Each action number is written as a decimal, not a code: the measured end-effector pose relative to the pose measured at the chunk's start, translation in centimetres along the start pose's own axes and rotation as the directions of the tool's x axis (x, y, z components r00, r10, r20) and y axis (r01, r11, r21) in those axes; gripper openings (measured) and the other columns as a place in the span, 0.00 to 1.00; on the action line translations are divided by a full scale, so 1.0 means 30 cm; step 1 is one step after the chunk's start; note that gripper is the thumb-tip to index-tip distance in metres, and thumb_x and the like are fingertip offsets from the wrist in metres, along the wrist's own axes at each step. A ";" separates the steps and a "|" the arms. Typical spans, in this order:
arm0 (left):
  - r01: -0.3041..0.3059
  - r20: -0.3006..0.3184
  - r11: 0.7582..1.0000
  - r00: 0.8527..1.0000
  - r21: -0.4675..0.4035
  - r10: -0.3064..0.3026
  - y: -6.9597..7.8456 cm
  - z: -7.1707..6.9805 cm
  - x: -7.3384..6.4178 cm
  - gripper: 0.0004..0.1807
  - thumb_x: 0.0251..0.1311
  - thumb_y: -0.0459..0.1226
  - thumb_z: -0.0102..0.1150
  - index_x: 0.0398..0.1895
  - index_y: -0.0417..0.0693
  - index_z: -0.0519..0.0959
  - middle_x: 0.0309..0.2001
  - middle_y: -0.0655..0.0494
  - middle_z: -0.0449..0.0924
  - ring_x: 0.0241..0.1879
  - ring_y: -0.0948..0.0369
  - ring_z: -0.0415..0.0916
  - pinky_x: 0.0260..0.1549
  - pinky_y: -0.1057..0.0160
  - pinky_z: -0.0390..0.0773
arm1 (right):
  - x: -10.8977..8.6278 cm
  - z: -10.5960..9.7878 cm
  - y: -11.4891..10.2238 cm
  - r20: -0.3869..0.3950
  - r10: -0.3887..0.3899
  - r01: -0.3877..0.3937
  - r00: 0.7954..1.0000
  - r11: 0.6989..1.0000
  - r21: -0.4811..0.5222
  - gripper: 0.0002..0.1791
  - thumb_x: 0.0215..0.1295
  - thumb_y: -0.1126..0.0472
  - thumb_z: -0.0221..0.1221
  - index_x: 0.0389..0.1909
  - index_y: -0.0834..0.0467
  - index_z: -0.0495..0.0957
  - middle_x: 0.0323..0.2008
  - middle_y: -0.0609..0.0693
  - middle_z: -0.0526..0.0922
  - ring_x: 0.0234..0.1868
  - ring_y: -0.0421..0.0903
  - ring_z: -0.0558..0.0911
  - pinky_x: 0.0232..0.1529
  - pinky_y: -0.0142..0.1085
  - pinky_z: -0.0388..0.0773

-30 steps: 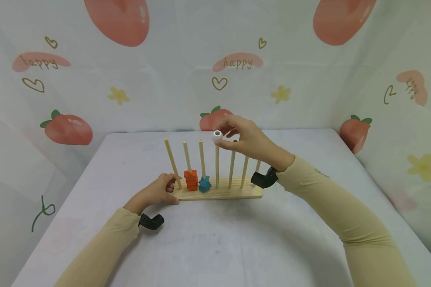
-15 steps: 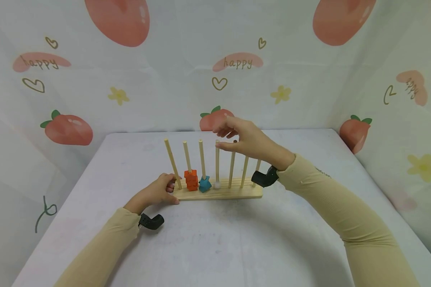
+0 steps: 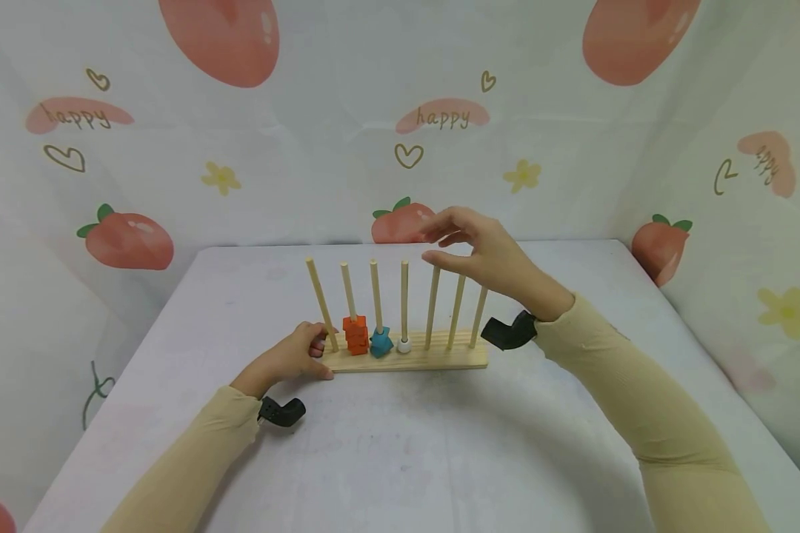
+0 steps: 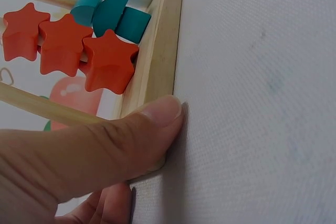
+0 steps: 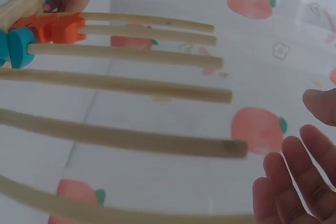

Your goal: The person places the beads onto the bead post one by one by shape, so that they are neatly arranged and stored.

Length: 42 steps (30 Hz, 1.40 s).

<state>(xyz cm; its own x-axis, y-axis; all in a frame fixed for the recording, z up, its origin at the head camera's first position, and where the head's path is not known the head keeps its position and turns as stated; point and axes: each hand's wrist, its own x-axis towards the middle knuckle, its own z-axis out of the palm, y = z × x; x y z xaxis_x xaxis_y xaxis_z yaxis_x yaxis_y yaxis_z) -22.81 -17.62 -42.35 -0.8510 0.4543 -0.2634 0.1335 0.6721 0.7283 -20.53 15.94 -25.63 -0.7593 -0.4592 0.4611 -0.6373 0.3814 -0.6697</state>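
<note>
A wooden peg board with several upright pegs stands on the table. My left hand grips its left end, the thumb pressed along the front edge in the left wrist view. Orange-red star beads are stacked on the second peg from the left. Teal half-round beads sit on the third peg, turned at differing angles. At the foot of the fourth peg rests a white bead. My right hand hovers by the tops of the right-hand pegs, fingers spread from the thumb, holding nothing.
The remaining right-hand pegs and the leftmost peg carry no beads. A white cloth covers the table, and a fruit-printed curtain rises behind and at the sides.
My right hand let go of the white bead at the top of the fourth peg; the bead dropped to the base. The hand then moved right and slightly up. The left hand stayed put.
</note>
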 end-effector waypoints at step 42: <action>0.046 -0.005 0.999 0.999 -0.003 -0.046 0.004 0.004 -0.008 0.41 0.42 0.33 0.77 0.62 0.34 0.66 0.47 0.45 0.62 0.47 0.53 0.63 0.47 0.57 0.68 | -0.579 -0.292 0.472 -0.081 0.540 -0.544 0.838 0.815 -0.200 0.24 0.70 0.53 0.55 0.59 0.64 0.69 0.54 0.64 0.77 0.45 0.23 0.73 0.45 0.22 0.71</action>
<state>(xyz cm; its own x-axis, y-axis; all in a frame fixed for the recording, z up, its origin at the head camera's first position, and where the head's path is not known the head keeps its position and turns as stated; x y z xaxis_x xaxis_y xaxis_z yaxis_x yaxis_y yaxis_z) -22.53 -17.56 -42.28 -0.8589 0.4201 -0.2931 0.0927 0.6902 0.7177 -17.52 36.33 -38.01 -0.9909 -0.1138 0.0724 -0.1326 0.7213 -0.6798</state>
